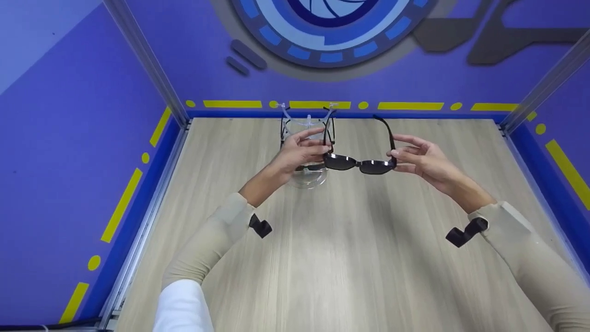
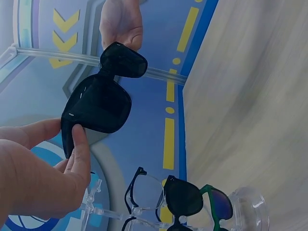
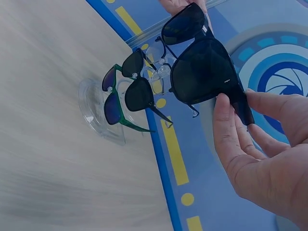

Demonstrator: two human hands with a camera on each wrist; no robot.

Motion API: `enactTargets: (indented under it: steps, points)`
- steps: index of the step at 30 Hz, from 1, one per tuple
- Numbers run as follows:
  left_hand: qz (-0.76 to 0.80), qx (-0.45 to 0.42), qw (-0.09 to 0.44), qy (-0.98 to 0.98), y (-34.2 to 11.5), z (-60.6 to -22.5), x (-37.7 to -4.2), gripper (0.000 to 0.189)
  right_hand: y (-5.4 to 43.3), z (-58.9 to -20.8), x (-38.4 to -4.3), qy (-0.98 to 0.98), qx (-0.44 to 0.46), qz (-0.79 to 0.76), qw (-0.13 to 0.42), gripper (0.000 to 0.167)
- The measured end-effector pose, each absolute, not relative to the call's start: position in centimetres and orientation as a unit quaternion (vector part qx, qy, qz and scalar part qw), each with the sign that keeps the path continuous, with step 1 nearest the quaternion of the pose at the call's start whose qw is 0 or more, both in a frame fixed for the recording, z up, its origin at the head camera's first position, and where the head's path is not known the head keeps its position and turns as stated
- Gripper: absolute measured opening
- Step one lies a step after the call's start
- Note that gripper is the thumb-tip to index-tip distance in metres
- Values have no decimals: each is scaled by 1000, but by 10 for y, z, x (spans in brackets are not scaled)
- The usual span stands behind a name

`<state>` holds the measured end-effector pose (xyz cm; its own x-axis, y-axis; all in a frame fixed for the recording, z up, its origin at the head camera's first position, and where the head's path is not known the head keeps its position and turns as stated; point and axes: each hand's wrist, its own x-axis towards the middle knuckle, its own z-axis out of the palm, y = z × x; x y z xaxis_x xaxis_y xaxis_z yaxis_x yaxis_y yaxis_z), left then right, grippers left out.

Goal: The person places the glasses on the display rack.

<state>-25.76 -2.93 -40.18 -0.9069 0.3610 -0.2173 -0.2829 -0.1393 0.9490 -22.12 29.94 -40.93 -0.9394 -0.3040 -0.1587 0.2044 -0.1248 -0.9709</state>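
Note:
A pair of black sunglasses (image 1: pixel 375 167) hangs in the air with both arms unfolded, pointing away from me. My left hand (image 1: pixel 297 154) pinches the left hinge end between thumb and fingers. At the other hinge end, my right hand (image 1: pixel 428 161) pinches the frame the same way. Behind my left hand stands a clear plastic display stand (image 1: pixel 309 182), partly hidden. In the right wrist view it bears green-framed sunglasses (image 3: pixel 112 108) lowest, then another black pair (image 3: pixel 138 94). Clear-lens glasses (image 2: pixel 149 190) sit higher on it.
The wood-grain table (image 1: pixel 332 267) is bordered by blue-purple panels (image 1: pixel 92 138) with yellow marks on the left, back and right. Metal posts (image 1: pixel 147 60) join the panels at the corners. Both wrists carry a small black mount (image 1: pixel 261 226).

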Motion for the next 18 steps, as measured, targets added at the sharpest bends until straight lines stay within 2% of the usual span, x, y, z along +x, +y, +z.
enactTargets:
  steps: [7,18]
  points:
    - [755,29,193,626,-34,-397,-262,60,294,-402,-232,633,-45,-755,165,61]
    - [767,16,169,618,-46,-383,-271,53,280,-389,-249,628,-50,-760,161,54]
